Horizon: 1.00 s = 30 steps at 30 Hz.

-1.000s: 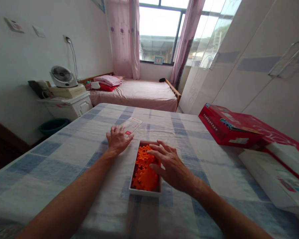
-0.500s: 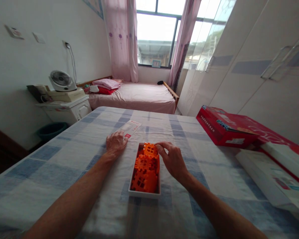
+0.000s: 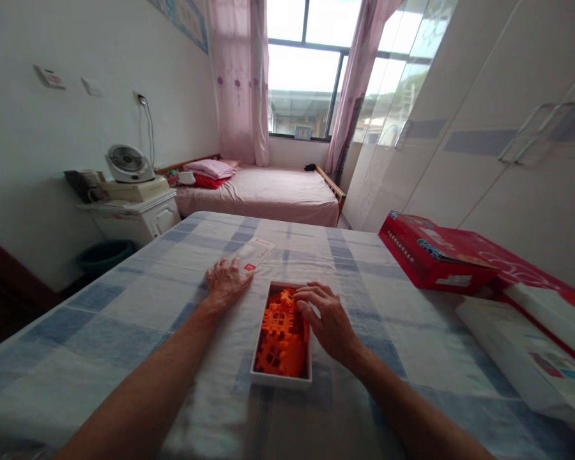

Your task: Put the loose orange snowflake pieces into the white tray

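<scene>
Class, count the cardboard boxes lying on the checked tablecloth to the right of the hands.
2: a red box at the right edge; a white box nearer the camera. More may lie out of frame.

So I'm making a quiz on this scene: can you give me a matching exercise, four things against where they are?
Things:
1. left hand
2. right hand
3. red box
4. small fan

Places:
A. on the white cabinet by the wall
B. flat on the checked tablecloth
C. at the table's right edge
D. on the orange blocks in the white tray

Pairs: 1-B, 2-D, 3-C, 4-A
</scene>
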Tool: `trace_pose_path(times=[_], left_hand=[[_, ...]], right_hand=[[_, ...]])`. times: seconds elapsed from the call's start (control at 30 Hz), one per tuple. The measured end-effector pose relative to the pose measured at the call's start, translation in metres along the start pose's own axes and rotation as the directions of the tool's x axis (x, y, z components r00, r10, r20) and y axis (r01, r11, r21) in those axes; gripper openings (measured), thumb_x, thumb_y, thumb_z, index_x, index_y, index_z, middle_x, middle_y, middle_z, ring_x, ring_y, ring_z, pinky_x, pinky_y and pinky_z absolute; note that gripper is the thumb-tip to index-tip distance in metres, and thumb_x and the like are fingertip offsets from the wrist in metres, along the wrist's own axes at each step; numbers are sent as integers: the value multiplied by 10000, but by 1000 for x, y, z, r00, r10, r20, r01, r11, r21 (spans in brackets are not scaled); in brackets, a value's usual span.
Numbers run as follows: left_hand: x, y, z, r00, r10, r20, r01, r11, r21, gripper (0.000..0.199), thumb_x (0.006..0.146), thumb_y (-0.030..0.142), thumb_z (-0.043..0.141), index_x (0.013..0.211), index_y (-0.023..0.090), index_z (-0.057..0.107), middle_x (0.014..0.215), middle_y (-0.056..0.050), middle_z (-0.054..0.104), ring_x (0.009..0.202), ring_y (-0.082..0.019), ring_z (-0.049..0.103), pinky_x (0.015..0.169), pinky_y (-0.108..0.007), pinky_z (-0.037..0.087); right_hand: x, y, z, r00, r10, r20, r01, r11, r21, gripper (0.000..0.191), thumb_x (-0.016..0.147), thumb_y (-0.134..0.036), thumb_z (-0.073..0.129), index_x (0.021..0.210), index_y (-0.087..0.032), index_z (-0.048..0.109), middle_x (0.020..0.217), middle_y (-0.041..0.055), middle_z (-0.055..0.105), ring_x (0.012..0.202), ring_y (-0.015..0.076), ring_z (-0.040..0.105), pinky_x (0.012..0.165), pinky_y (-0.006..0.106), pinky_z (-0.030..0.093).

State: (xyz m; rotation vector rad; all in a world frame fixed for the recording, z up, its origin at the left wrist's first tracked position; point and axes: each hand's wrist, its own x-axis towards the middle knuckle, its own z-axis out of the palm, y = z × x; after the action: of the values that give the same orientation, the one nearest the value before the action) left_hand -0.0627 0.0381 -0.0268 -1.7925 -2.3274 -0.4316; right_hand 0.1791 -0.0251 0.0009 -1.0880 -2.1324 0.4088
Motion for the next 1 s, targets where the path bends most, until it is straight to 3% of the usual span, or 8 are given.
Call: trace_pose_path(times=[0.2,0.4,0.47,0.57,0.67,0.77,0.87,1.0], left_hand=[[2,-2,0,1000,0,-26,0,1000,-9,588,758,549,474,1177,144,551,1067,-154,582,1019,-306,512,836,-392,410],[11,-8,3,995,-94,-19,91,988,-123,721,617,623,594,1173,165,549,1085,-140,551,1042,-312,489,880,-401,393],[16,-9,5,991,-127,-41,114,967,-230,726,588,565,659,1164,139,543,1060,-140,547,1024,-300,508,888,-385,399],[20,-8,9,989,-131,-70,90,901,-423,594,656,378,666,1167,119,512,1062,-122,529,919,-220,571,854,-332,440],[18,-4,11,992,-98,-73,52,876,-480,485,717,251,606,1177,140,499,1091,-106,517,827,-162,594,819,-305,465],[12,2,11,993,-60,-97,17,918,-396,550,700,384,643,1167,119,523,1144,-144,513,995,-235,547,886,-342,427],[6,5,11,997,12,-72,-26,979,-200,693,674,563,613,1192,112,520,1151,-154,543,1081,-293,488,934,-378,372],[5,4,10,999,36,8,-35,996,-82,709,727,596,514,1240,108,482,1162,-140,566,1102,-290,476,938,-371,346]], right_hand=[[-6,-3,-2,998,-39,39,37,999,40,257,931,-295,385,999,-283,633,1091,-26,633,1198,171,399,1009,372,262],[-8,3,1,999,-19,-38,21,998,60,279,939,-305,359,988,-274,632,1112,0,601,1130,162,450,973,350,300],[-7,5,0,998,-1,-65,6,997,72,282,938,-305,358,965,-264,635,1101,11,598,1108,163,462,969,349,307],[-7,6,-2,996,32,-81,-25,997,78,287,937,-308,354,957,-254,635,1103,23,586,1088,165,471,960,353,318],[-7,7,-3,994,64,-85,-58,996,66,293,936,-319,352,968,-252,636,1122,32,569,1091,172,469,957,364,322],[-8,8,-3,993,84,-79,-78,994,72,296,934,-323,353,965,-249,637,1127,38,561,1099,176,466,963,370,322],[-8,9,-2,991,109,-76,-102,990,93,297,932,-324,352,982,-256,637,1142,38,554,1104,177,468,965,373,327],[-9,11,0,989,124,-78,-114,986,122,310,932,-330,346,978,-264,644,1131,38,559,1102,175,476,967,367,334]])
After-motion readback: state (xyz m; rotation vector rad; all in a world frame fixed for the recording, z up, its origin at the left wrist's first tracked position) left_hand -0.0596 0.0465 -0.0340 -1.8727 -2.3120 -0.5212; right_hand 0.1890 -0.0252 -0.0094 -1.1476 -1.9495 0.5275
